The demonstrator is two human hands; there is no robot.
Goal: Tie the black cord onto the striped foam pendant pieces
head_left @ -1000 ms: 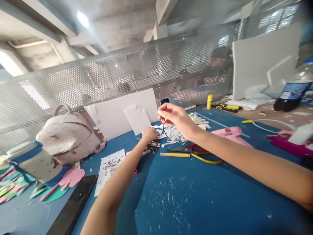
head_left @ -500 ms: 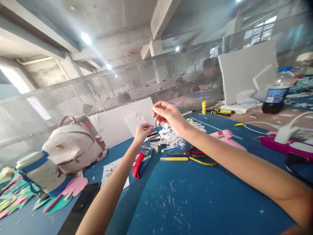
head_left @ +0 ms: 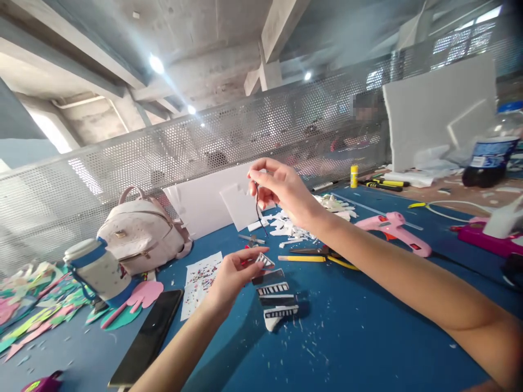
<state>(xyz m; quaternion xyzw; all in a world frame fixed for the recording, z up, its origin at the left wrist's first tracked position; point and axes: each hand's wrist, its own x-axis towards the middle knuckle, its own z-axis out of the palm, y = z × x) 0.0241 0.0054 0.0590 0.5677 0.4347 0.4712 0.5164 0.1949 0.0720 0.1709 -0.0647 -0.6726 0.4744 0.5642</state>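
Observation:
My right hand (head_left: 286, 190) is raised over the table, its thumb and fingertips pinched on a thin black strand (head_left: 257, 209) that dangles down. Lower and to the left, my left hand (head_left: 235, 275) grips the upper end of a small black-and-white striped piece (head_left: 275, 289) with a stepped look. A pale tip shows at that piece's lower end. Part of it is covered by my left fingers. A red-handled tool lies mostly hidden behind my left hand.
White scraps (head_left: 292, 226), a yellow stick (head_left: 302, 258), scissors-like pliers (head_left: 343, 263) and a pink glue gun (head_left: 398, 231) lie beyond my hands. At left are a phone (head_left: 149, 332), speckled paper (head_left: 202, 280), a flask (head_left: 96, 269) and a backpack (head_left: 143, 234).
My left hand has come down and nearer with the striped piece, away from my right hand. My right hand stays raised with the strand. The view has shifted slightly to the left.

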